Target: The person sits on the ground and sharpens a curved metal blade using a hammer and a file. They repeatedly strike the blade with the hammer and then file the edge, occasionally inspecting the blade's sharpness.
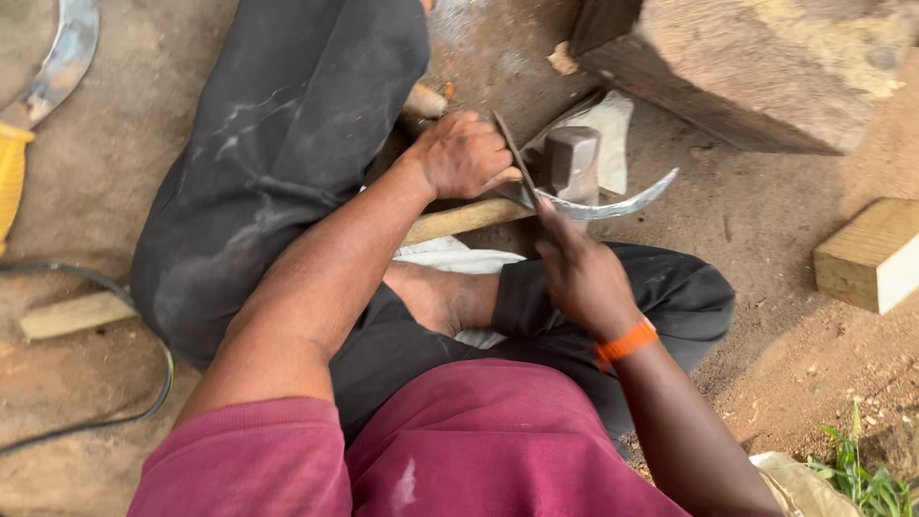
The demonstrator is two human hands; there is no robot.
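A: What's biggest down there?

B: The dirt floor (766,249) carries everything. A heavy wooden block (766,67) fills its top right corner, and a pale wood offcut (876,254) lies at the right edge. A second sickle (43,86) with a yellow handle sits at the top left corner.

A: And the work?

B: 1 curved sickle blade (622,203) rests across a small steel anvil block (572,163) near the floor's top middle, its wooden handle (459,220) running back over the person's crossed legs.

A: The hands?

B: The left hand (464,155) is curled tight, gripping the top of a thin flat file (517,165). The right hand (584,278) closes its fingers around the file's lower end, beside the blade.

A: Which step?

B: Filing the edge, I'd judge. The next stroke calls for both hands pushing evenly along the blade, with the sickle steady on the block.
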